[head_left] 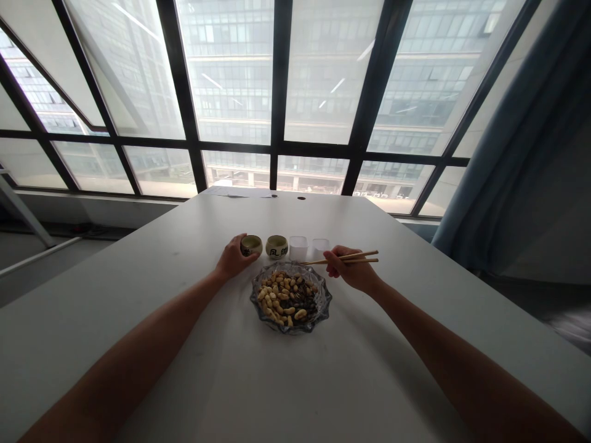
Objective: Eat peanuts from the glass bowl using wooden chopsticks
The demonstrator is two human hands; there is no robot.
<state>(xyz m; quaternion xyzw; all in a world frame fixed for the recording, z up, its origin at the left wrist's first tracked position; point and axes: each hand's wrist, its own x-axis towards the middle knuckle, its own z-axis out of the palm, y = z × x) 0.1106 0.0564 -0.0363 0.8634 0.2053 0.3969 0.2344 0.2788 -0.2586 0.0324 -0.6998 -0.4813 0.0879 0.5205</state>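
My left hand (234,257) is wrapped round the side of a small green-lined cup (252,246) with dark characters on it. A matching cup (277,247) stands just right of it. My right hand (347,267) holds a pair of wooden chopsticks (362,257), whose tips point left, over the back edge of a glass bowl (290,328). Peanuts (277,298) and dark seeds (302,301) fill the bowl. Behind the chopsticks are two clear plastic cups, one (298,247) beside the green-lined cups and one (320,247) partly hidden by my right hand.
The white table (286,381) stretches toward large dark-framed windows. Papers (237,192) lie at its far edge, near two dark round holes. A blue-grey curtain (503,147) hangs at the right, and a white metal frame (28,212) stands at the left.
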